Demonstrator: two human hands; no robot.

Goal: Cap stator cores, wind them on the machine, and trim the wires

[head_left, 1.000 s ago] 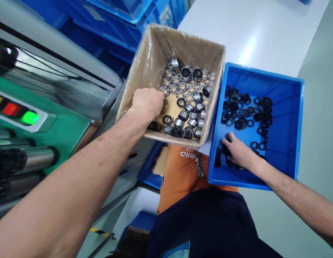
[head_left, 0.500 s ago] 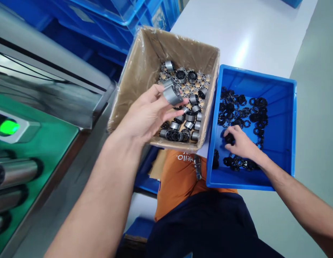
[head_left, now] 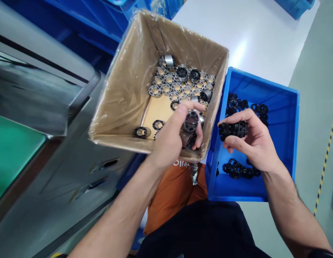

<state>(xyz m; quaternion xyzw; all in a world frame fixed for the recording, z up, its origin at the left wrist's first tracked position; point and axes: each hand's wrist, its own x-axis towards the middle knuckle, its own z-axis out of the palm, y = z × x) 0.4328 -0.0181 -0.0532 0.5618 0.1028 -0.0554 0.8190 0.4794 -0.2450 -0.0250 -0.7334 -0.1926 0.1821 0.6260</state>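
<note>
My left hand [head_left: 172, 134] is closed around metal rings with black end pieces [head_left: 191, 122], over the right part of the lined cardboard box [head_left: 120, 96]. Silver rings [head_left: 176, 87] stand in rows on the box floor, some with black ends. Over the blue bin [head_left: 283, 132], my right hand [head_left: 252, 139] grips a short stack of black plastic rings [head_left: 233, 130] between thumb and fingers. Loose black rings [head_left: 239, 169] lie in the bin below. My left fingers partly hide the rings they hold.
Box and bin sit side by side on a white table [head_left: 209, 21]. Another blue bin [head_left: 297, 7] is at the top right. Blue crates [head_left: 102, 21] stand behind the box. At the left are a grey metal machine [head_left: 83, 179] and a green surface [head_left: 16, 154].
My left hand has moved right and lower with its metal rings, now showing their black ends. My right hand has lifted a stack of black rings from the bin. The view has shifted.
</note>
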